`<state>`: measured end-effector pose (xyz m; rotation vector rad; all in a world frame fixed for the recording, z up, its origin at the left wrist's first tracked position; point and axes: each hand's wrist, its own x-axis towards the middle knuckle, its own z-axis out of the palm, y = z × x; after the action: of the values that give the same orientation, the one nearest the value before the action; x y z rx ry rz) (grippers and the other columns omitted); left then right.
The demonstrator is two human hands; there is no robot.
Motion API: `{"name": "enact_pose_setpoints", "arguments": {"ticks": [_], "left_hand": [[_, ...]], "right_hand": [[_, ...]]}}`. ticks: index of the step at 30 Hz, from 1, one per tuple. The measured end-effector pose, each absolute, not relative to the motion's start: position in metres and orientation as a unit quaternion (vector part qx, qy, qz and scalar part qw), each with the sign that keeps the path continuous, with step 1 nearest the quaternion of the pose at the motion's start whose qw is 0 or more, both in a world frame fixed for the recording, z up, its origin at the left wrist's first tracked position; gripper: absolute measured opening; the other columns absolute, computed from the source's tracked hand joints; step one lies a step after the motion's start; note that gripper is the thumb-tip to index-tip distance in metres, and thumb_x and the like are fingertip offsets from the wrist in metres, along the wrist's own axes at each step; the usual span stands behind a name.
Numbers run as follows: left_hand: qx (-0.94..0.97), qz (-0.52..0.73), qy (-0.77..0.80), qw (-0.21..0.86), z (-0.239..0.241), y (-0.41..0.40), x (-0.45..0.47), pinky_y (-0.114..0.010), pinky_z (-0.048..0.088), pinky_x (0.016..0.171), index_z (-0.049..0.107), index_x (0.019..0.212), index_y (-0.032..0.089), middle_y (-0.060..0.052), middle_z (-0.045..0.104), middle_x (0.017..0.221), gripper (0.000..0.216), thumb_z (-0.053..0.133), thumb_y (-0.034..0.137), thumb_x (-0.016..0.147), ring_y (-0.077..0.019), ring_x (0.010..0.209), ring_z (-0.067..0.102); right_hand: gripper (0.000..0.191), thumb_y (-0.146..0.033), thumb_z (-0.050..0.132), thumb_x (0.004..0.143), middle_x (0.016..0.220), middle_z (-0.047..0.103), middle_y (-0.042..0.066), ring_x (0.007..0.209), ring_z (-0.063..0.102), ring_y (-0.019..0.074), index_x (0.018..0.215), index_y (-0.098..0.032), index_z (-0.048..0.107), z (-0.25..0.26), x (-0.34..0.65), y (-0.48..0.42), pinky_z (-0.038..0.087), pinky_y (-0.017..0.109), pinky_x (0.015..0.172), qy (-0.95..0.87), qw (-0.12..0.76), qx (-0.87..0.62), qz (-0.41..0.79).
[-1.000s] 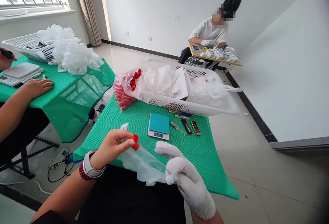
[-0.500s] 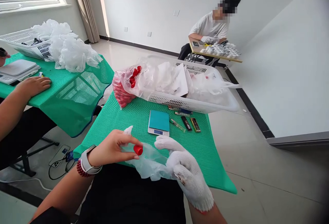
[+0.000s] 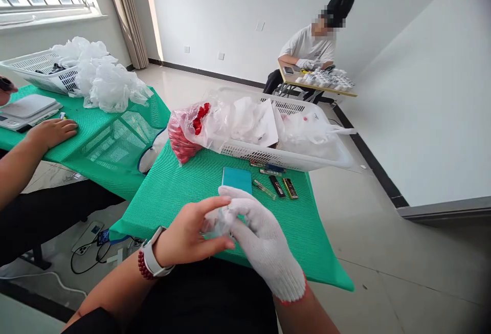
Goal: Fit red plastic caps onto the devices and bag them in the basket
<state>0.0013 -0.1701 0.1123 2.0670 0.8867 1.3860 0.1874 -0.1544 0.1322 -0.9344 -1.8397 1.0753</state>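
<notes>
My bare left hand (image 3: 192, 234), with a white watch and red bead bracelet at the wrist, meets my white-gloved right hand (image 3: 261, 239) just above the near edge of the green table (image 3: 180, 185). Both hands are closed on a small clear plastic bag (image 3: 217, 221), bunched between the fingers. The red cap is hidden, and I cannot tell where it is. Behind the hands lies a small scale (image 3: 237, 178) with a teal top.
A white basket (image 3: 287, 157) of clear bags stands at the table's far side, a bag of red caps (image 3: 184, 134) at its left. Several small lighters (image 3: 276, 185) lie beside the scale. Another person's hand (image 3: 51, 132) rests on the left table. A third person (image 3: 310, 47) sits at a far desk.
The left hand held a red cap over the open bag; now the bag is gathered small between both hands, the cap is out of sight, and the hands have come together.
</notes>
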Motion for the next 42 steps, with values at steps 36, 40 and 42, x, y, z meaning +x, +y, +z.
{"name": "enact_pose_setpoints", "arguments": {"ticks": [36, 40, 42], "left_hand": [[0.739, 0.285, 0.424, 0.439, 0.054, -0.198, 0.027, -0.027, 0.050, 0.080, 0.065, 0.110, 0.021, -0.003, 0.072, 0.100, 0.032, 0.052, 0.006, 0.085, -0.0168, 0.089, 0.067], [0.741, 0.264, 0.408, 0.464, 0.052, -0.197, 0.021, -0.021, 0.044, 0.072, 0.068, 0.090, 0.019, 0.002, 0.070, 0.082, 0.040, 0.044, -0.007, 0.071, -0.0124, 0.075, 0.062], [0.742, 0.261, 0.402, 0.468, 0.055, -0.193, 0.020, -0.021, 0.045, 0.073, 0.069, 0.094, 0.019, 0.001, 0.072, 0.084, 0.040, 0.045, -0.006, 0.073, -0.0130, 0.077, 0.064]], "right_hand": [[0.022, -0.026, 0.056, 0.090, 0.104, 0.077, 0.001, 0.094, 0.073, 0.0201, 0.101, -0.027, 0.076, 0.123, 0.222, -0.168, 0.059, 0.029, 0.083, -0.702, 0.291, -0.510, 0.403], [0.020, -0.023, 0.055, 0.089, 0.096, 0.076, 0.000, 0.089, 0.071, 0.0161, 0.094, -0.023, 0.075, 0.156, 0.242, -0.160, 0.056, 0.025, 0.083, -0.726, 0.238, -0.493, 0.416], [0.019, -0.024, 0.055, 0.088, 0.089, 0.075, 0.000, 0.078, 0.069, 0.0138, 0.089, -0.021, 0.074, 0.166, 0.250, -0.150, 0.056, 0.022, 0.073, -0.714, 0.208, -0.497, 0.447]]}}
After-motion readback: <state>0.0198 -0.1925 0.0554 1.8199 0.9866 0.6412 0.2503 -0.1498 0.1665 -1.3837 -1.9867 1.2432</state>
